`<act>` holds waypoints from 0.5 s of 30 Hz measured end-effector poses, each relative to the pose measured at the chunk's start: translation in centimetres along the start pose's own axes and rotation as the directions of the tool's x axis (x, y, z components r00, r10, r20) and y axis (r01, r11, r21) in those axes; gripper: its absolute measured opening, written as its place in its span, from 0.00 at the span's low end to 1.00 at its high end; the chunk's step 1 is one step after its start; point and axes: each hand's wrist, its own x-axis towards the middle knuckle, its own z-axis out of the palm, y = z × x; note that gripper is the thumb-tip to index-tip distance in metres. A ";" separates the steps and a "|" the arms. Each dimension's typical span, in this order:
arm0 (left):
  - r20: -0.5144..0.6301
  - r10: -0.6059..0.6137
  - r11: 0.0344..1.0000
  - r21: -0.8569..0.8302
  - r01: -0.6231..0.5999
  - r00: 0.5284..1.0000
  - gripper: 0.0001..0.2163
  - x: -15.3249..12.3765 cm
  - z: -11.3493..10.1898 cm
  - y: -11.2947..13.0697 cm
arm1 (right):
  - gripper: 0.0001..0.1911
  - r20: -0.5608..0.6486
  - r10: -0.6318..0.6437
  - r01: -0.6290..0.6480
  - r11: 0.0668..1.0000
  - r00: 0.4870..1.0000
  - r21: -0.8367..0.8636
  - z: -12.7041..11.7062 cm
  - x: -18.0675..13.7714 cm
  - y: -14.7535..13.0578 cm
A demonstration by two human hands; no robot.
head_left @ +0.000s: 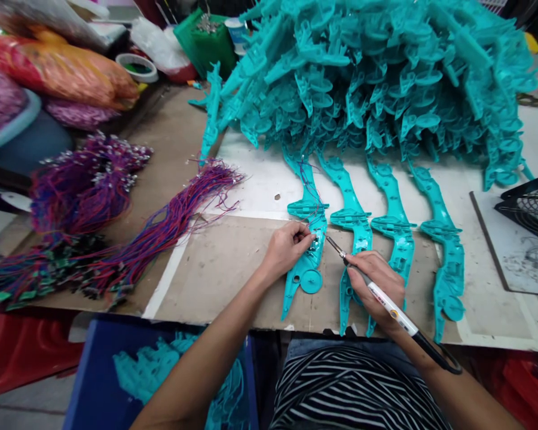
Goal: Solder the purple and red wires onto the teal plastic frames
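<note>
My right hand (376, 283) is wrapped round a white and black soldering iron (392, 307), its metal tip angled up and left at a turquoise plastic part (311, 257). At the middle of that same part, my left hand (287, 248) is closed in a pinch. Whatever sits between its fingertips is too small to make out. Thin red and purple wires (314, 194) lie along the part's upper half and run down toward those fingertips. To the right lie three more parts of the same shape, a second part (352, 203), a third (392, 203) and a fourth (442, 218).
A large heap of turquoise parts (385, 77) covers the back of the table. Wire bundles (174, 221) lie on the left, near a blue tub (22, 131) and filled bags (67, 65). A black fan (533, 203) stands right. Below the edge is a blue crate (94, 358).
</note>
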 end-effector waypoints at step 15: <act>0.004 -0.017 1.000 -0.015 0.017 1.000 0.06 0.0 0.0 0.4 | 0.13 -0.031 0.025 -0.024 0.999 0.999 0.041 0.1 0.2 0.0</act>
